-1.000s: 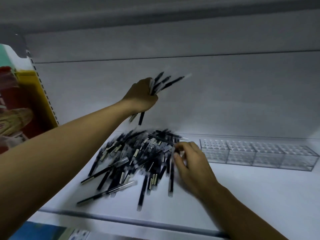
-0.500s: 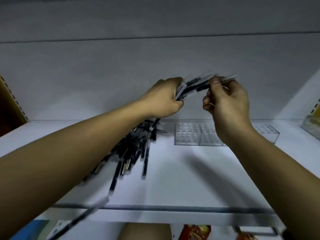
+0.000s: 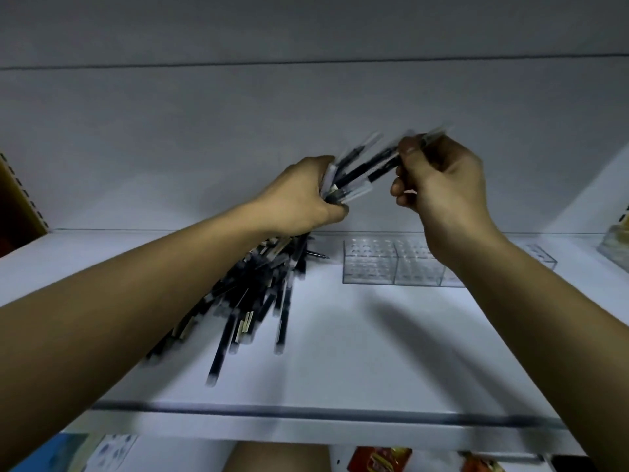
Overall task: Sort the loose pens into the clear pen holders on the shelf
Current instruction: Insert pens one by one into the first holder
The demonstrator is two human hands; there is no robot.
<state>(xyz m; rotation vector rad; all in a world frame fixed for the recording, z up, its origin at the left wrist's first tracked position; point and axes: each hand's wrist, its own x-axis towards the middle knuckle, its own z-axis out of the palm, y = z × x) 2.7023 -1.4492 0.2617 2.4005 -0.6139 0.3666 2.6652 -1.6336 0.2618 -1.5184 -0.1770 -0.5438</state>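
Head view: left hand (image 3: 299,195) clamped round a fanned bunch of black clear-capped pens (image 3: 357,172); right hand (image 3: 439,185) pinches one pen's far end. Judgement: draw it out lengthwise while the left grip holds firm, or neighbours spill. Loose pile of black pens (image 3: 258,294) lies left on the white shelf (image 3: 357,352), clear gridded pen holders (image 3: 391,264) just right, apparently empty. Grey back panel, dim light
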